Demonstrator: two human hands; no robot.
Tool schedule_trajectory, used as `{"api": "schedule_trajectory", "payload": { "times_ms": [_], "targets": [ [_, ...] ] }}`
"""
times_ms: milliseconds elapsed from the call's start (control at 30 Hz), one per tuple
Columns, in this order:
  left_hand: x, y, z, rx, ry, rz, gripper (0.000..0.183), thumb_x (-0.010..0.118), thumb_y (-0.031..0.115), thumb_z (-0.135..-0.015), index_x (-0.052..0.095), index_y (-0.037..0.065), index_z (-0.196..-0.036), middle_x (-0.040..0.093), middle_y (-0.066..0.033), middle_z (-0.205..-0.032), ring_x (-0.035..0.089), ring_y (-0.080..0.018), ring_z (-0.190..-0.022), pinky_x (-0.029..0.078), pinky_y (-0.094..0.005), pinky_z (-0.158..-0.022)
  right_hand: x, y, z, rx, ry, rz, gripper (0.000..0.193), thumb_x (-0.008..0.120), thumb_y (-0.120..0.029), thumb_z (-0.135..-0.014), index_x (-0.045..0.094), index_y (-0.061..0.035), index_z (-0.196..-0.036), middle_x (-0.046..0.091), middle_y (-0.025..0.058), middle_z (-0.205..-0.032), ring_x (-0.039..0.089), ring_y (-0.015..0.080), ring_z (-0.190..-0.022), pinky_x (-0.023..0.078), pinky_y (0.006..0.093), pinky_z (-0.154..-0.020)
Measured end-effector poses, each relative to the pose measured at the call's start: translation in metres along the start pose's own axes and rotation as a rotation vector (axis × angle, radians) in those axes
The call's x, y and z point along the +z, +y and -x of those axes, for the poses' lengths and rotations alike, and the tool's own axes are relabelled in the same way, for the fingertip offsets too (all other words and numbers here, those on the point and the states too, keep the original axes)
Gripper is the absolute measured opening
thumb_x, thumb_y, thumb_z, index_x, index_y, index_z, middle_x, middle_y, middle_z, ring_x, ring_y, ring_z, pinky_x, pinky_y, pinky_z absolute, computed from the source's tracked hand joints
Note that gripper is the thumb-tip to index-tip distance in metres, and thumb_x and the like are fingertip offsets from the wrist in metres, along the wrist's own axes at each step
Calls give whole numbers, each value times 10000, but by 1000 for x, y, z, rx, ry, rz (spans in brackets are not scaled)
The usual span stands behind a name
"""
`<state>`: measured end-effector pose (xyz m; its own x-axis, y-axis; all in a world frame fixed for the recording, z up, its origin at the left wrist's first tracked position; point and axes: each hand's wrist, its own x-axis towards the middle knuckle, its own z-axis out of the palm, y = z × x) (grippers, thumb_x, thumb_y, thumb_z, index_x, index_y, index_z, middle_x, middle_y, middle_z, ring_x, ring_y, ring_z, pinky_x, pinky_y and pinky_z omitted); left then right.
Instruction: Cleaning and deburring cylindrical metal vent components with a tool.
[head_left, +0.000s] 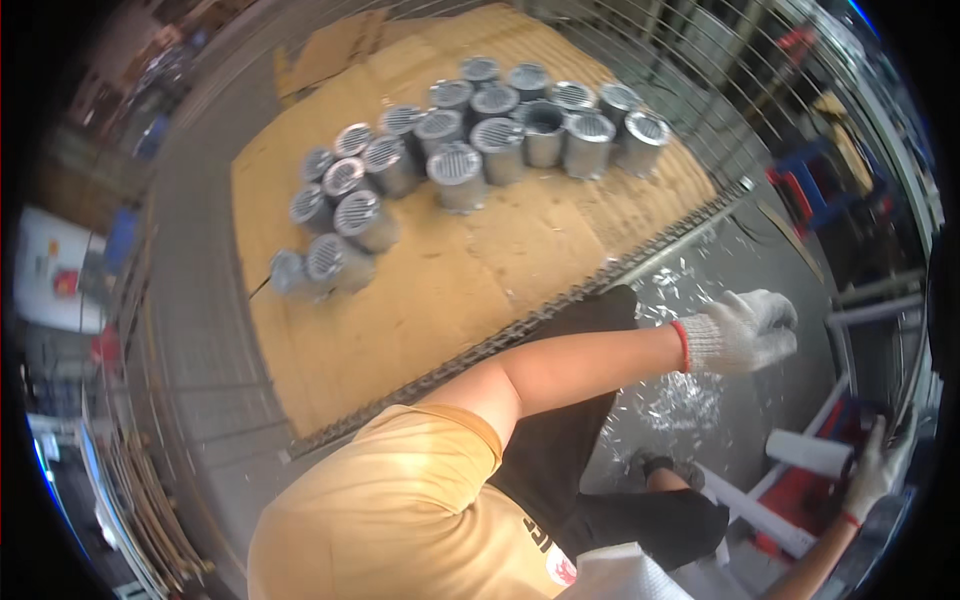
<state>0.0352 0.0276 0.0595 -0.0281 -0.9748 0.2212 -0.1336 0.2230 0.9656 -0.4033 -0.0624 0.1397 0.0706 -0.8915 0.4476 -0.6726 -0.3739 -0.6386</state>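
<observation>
My left hand (745, 332), in a pale knit glove with a red cuff, reaches out to the right over the floor. Its fingers are loosely stretched and nothing shows in them. At the lower right, my right hand (872, 478), gloved the same way, has its fingers extended beside a dark machine frame (880, 345). Whether they touch it I cannot tell. Close to that hand lies a pale cylinder (808, 453) on a red and white fixture (790, 500). Several grey metal cylinders with slotted tops (456, 170) stand on brown cardboard (430, 320).
The cardboard lies on a wire mesh platform with a ridged edge (520, 325). Mesh panels (700, 90) rise behind it. Silvery shavings (680, 400) litter the floor near my feet. A blue and red bin (815, 190) stands at the right, and flat stacked sheets (135, 490) at the lower left.
</observation>
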Motion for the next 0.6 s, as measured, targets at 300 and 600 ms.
{"api": "schedule_trajectory", "payload": {
  "times_ms": [300,600],
  "targets": [
    [-282,1,141,-437,394,-1295,564,774,483,-801,687,86,-1192,729,-188,-1144,687,-374,-1098,548,-497,-942,229,-122,148,-575,-259,-174,469,513,213,-928,615,37,-1350,673,195,-1343,659,309,-1257,543,398,-1075],
    [-344,-51,222,-1067,449,-1367,928,788,610,-699,484,247,-1497,514,-324,-1457,567,-468,-1317,477,-480,-1107,239,-143,172,-137,-397,-379,317,605,98,-957,679,-33,-1237,761,158,-1110,768,260,-1020,593,343,-888]
  ]
}}
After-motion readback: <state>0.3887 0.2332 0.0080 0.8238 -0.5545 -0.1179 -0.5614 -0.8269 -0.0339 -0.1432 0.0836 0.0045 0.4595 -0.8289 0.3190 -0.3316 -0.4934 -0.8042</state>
